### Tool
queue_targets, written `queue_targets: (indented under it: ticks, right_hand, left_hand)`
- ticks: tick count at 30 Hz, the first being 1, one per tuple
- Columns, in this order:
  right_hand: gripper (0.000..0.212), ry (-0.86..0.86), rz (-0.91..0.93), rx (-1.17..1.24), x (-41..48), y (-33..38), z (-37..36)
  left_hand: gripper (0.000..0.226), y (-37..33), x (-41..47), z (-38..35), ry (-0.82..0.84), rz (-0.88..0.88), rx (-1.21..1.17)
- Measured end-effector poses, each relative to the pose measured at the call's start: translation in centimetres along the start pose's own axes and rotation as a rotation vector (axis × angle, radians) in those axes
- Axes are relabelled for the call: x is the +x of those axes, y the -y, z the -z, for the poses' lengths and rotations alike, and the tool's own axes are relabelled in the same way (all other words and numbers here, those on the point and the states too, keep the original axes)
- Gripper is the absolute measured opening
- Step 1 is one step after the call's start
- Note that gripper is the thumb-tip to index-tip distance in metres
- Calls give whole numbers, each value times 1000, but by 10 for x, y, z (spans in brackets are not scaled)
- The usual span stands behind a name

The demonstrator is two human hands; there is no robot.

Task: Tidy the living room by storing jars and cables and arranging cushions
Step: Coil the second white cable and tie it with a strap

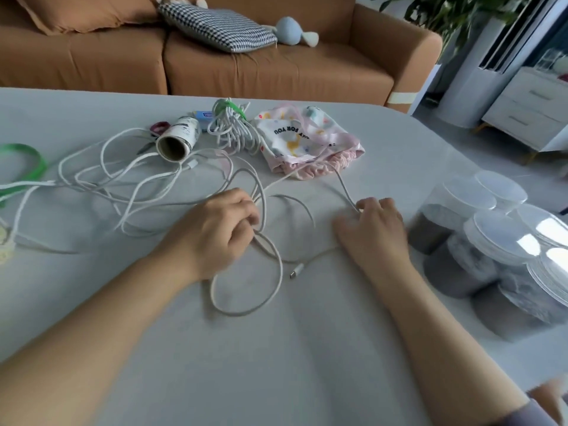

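Observation:
Loose white cables (135, 182) sprawl over the grey table (276, 348). My left hand (215, 229) grips a bunch of cable loops at the table's middle; one loop (246, 312) trails toward me. My right hand (373, 229) pinches another white cable strand at its fingertips; that cable's plug end (296, 269) lies between my hands. A coiled cable bundle with a green tie (230, 126) lies further back. Several clear lidded jars (491, 241) with dark contents stand at the right. A houndstooth cushion (218, 27) lies on the brown sofa (276, 66).
A pink patterned drawstring bag (307, 139) lies beyond my hands. A paper roll on its side (178, 139), scissors (158, 129) and a green ribbon (27, 161) are at the back left. A blue plush toy (292, 30) sits on the sofa. White drawers (531, 109) stand at right.

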State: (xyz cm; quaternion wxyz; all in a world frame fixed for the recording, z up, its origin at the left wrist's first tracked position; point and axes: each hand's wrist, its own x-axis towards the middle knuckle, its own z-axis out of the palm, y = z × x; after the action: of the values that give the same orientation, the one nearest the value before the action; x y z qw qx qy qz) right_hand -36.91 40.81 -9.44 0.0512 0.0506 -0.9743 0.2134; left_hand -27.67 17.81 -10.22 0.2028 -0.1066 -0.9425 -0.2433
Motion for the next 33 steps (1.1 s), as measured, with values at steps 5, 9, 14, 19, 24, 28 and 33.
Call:
queue_targets:
  ticks: [5,9,14,19,24,28,33]
  right_hand:
    - [47,-31,48,-23,2,-3,2]
    - [35,14,17,-30,0,0,5]
    - [25,-221,235,404,-4,19,18]
    - [24,-55,493,695,-18,53,26]
    - [22,52,513,892,-24,51,14]
    - [14,213,431,1129,-22,47,20]
    - [25,421,214,1583,-15,39,26]
  left_hand:
    - [28,1,-11,14,-207,120,256]
    - [37,-15,-8,28,-501,59,259]
    - [21,-26,1,25,-563,-148,154]
    - [61,-25,22,28,-418,-64,170]
    - [60,-8,42,29,-262,-21,258]
    - [23,-7,56,38,-354,-126,181]
    - [35,4,39,60,-418,53,55]
